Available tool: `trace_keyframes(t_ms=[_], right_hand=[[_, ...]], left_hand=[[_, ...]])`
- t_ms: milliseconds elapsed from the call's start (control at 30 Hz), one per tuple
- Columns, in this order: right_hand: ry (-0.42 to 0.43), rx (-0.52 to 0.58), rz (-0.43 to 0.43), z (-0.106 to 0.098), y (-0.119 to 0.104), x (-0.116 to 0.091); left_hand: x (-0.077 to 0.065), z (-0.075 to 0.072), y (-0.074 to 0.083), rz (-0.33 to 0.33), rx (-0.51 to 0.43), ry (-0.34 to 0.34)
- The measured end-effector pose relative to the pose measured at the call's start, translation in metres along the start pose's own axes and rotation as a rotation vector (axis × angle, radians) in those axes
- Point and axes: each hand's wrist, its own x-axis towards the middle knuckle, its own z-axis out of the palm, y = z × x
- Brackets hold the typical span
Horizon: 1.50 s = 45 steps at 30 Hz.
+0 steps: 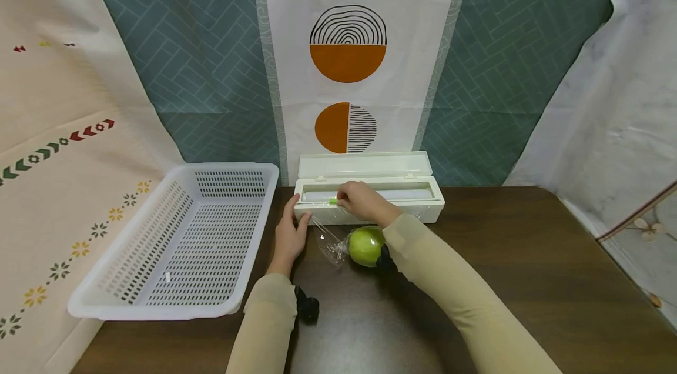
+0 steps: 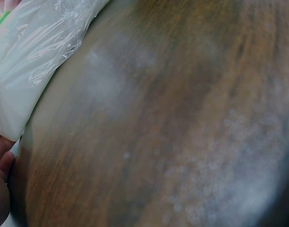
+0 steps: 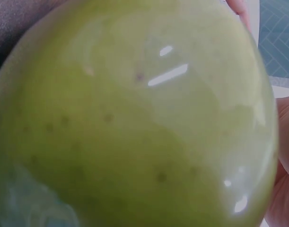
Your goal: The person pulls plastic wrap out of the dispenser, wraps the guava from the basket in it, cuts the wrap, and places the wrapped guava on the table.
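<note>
A white cling film dispenser (image 1: 370,214) stands at the back of the table with its lid raised and a roll inside. My left hand (image 1: 290,237) grips its left end, thumb at the front. The right hand (image 1: 364,202) pinches the small green slide cutter (image 1: 333,201) on the front rim, left of the middle. Clear film (image 2: 49,52) hangs over the dispenser's front in the left wrist view. Just before the dispenser, under the right wrist, sits a green apple (image 1: 365,246) wrapped in film, gathered on its left side. It fills most of the right wrist view.
To the left stands a white perforated plastic basket (image 1: 254,244) with a small white scrap (image 1: 167,277) in it. The dark wooden table (image 1: 529,280) reaches to the right. Patterned cloth (image 1: 211,68) hangs behind and at both sides.
</note>
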Motion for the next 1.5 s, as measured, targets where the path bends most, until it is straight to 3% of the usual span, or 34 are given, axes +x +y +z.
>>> trace_keyframes(t_ms=[1300,1500], right_hand=[[-0.016,-0.003,0.001,-0.003,0.012,-0.006],[-0.027,0.013,0.015,-0.006,0.011,-0.008]], left_hand=[[-0.002,-0.001,-0.001,0.008,0.008,-0.009],[-0.002,-0.001,-0.001,0.04,0.016,0.011]])
